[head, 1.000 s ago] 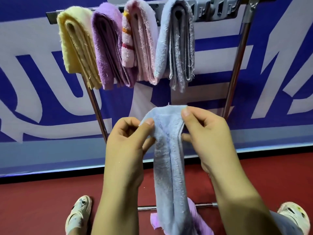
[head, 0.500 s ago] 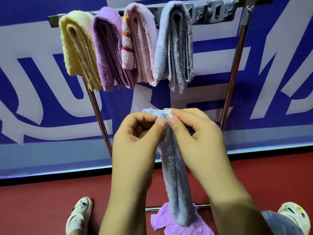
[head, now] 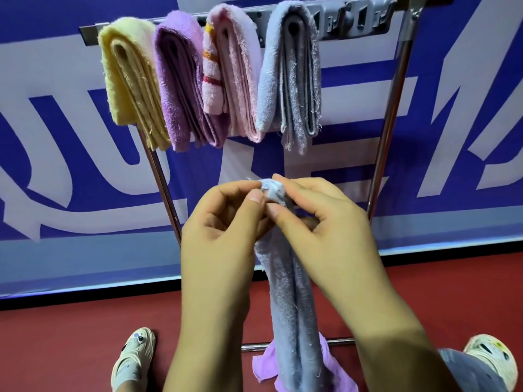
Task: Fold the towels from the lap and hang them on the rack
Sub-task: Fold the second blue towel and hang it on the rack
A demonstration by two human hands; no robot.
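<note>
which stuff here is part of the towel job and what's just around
Part of the job: blue towel pinched by left hand and right hand; purple towel below; rack; four hung towels.

Just around: banner, red floor, shoes.

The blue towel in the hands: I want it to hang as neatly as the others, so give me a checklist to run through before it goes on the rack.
1. Both hands on the top edge: ok. The left hand and right hand pinch the blue towel together at its top.
2. Towel folded narrow: ok, it hangs as one long strip.
3. Folded short enough to match the hung ones: not ok, it reaches down to the lap.
4. Free space on the rack: ok, bare bar right of the hung grey-blue towel.
5. Lower end clear of the purple towel: cannot tell, they overlap.
</note>
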